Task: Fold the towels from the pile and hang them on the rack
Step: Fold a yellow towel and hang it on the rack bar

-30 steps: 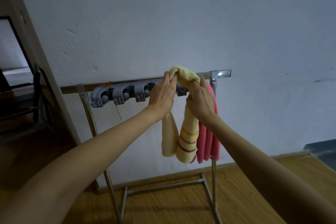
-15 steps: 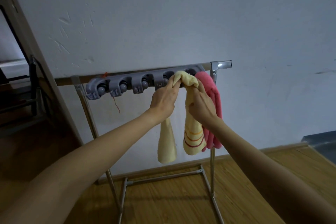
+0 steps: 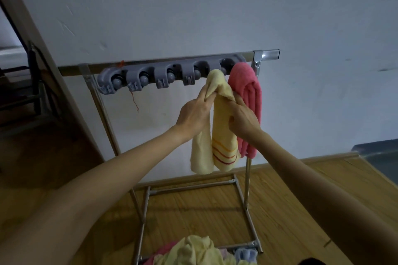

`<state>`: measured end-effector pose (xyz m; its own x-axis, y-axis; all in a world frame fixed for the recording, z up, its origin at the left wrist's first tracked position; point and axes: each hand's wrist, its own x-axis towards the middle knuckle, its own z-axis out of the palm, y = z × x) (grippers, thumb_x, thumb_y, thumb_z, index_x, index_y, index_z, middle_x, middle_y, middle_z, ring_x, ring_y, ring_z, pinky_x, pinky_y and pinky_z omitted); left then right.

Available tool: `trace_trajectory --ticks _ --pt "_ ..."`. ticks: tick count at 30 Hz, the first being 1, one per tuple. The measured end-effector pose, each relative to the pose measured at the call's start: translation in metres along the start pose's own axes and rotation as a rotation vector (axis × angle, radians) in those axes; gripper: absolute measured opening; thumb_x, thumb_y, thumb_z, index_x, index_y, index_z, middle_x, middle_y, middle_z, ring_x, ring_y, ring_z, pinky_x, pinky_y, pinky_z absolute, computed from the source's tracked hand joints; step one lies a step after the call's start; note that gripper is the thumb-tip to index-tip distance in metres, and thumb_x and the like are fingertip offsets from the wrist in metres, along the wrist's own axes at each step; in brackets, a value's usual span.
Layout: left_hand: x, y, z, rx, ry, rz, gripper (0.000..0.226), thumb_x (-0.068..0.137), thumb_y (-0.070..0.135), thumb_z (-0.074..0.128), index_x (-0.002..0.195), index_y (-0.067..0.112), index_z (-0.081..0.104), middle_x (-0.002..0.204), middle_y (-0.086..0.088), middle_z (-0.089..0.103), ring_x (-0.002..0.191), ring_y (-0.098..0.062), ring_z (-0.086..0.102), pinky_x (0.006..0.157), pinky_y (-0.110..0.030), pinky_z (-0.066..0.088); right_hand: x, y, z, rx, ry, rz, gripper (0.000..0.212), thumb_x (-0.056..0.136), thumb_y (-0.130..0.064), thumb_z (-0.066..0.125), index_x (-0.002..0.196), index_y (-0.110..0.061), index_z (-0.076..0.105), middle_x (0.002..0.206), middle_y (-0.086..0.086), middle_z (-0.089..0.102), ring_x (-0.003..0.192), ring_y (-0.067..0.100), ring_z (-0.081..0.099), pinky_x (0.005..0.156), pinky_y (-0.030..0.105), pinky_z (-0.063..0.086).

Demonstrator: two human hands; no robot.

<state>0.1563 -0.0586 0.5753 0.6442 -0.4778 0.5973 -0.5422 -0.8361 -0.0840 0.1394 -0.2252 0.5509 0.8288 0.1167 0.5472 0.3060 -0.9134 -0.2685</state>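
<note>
A folded yellow towel (image 3: 224, 135) with orange and red stripes hangs from the grey clip holder (image 3: 150, 76) on the metal rack (image 3: 266, 55). My left hand (image 3: 195, 112) pinches the towel's left fold just below the holder. My right hand (image 3: 242, 117) grips its right fold at about the same height. A pink towel (image 3: 249, 94) hangs folded at the holder's right end, right beside the yellow one. The pile of towels (image 3: 193, 249), yellow and pink with a bit of blue, lies at the bottom edge.
The rack stands against a white wall on a wooden floor (image 3: 301, 189), its base bars (image 3: 191, 187) spreading toward me. Several clip slots to the left hold nothing. A dark doorway (image 3: 19, 92) opens at the left. A dark step (image 3: 379, 157) sits at the right.
The yellow towel came down from above the bar onto the holder, and both hands slid lower along it. The view tilted down, bringing the pile into sight.
</note>
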Motion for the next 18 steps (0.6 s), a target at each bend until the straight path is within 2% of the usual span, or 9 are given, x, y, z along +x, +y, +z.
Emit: trace_trajectory --ticks 3,6,9,11,14,18 --pt "-0.006 0.0 0.001 -0.087 0.047 0.017 0.067 0.088 -0.003 0.051 0.147 0.018 0.026 0.139 -0.018 0.038 0.051 -0.022 0.05 0.042 -0.032 0.048 -0.004 0.002 0.002 -0.004 0.011 -0.026 0.057 0.085 0.001 0.05 0.139 -0.015 0.043 0.143 0.011 0.036 0.102 0.027 0.058 0.065 0.027 0.05" --pt "-0.016 0.003 0.007 -0.243 0.099 0.016 0.08 0.089 -0.001 0.051 0.149 0.026 0.007 0.128 -0.014 0.041 0.051 -0.02 0.05 0.038 -0.03 0.045 -0.008 0.006 0.008 -0.034 0.005 -0.028 0.055 0.084 -0.001 0.051 0.137 -0.017 0.048 0.134 0.01 0.043 0.105 0.028 0.052 0.061 0.03 0.047" --pt "-0.026 0.005 0.019 -0.461 0.129 -0.117 0.083 0.088 0.011 0.06 0.149 0.018 0.005 0.127 -0.012 0.042 0.064 -0.019 0.057 0.046 -0.027 0.048 -0.012 0.008 0.014 -0.069 0.014 -0.061 0.046 0.087 -0.006 0.048 0.131 -0.017 0.052 0.125 0.013 0.047 0.102 0.032 0.05 0.063 0.035 0.048" --pt "-0.031 0.004 0.029 -0.514 0.071 -0.214 0.084 0.085 0.024 0.067 0.148 0.014 0.012 0.13 -0.012 0.039 0.07 -0.018 0.058 0.054 -0.027 0.05 -0.015 0.008 0.017 -0.062 0.035 -0.089 0.038 0.089 -0.015 0.042 0.127 -0.016 0.049 0.119 0.015 0.048 0.098 0.033 0.051 0.065 0.04 0.051" --pt "-0.036 0.002 0.047 -0.405 -0.074 -0.309 0.082 0.078 0.041 0.073 0.142 0.015 0.028 0.135 -0.009 0.033 0.076 -0.018 0.061 0.059 -0.026 0.051 -0.022 0.01 0.022 0.023 0.087 -0.106 0.045 0.087 -0.03 0.03 0.131 -0.021 0.034 0.113 0.012 0.049 0.089 0.026 0.05 0.06 0.04 0.05" --pt "-0.045 -0.004 0.074 -0.412 -0.34 -0.39 0.081 0.073 0.045 0.075 0.136 0.013 0.037 0.133 -0.007 0.037 0.093 -0.024 0.061 0.075 -0.037 0.055 -0.032 0.014 0.036 0.16 0.226 -0.058 0.057 0.087 -0.011 0.049 0.135 -0.023 0.022 0.11 0.012 0.058 0.07 0.018 0.054 0.049 0.031 0.041"
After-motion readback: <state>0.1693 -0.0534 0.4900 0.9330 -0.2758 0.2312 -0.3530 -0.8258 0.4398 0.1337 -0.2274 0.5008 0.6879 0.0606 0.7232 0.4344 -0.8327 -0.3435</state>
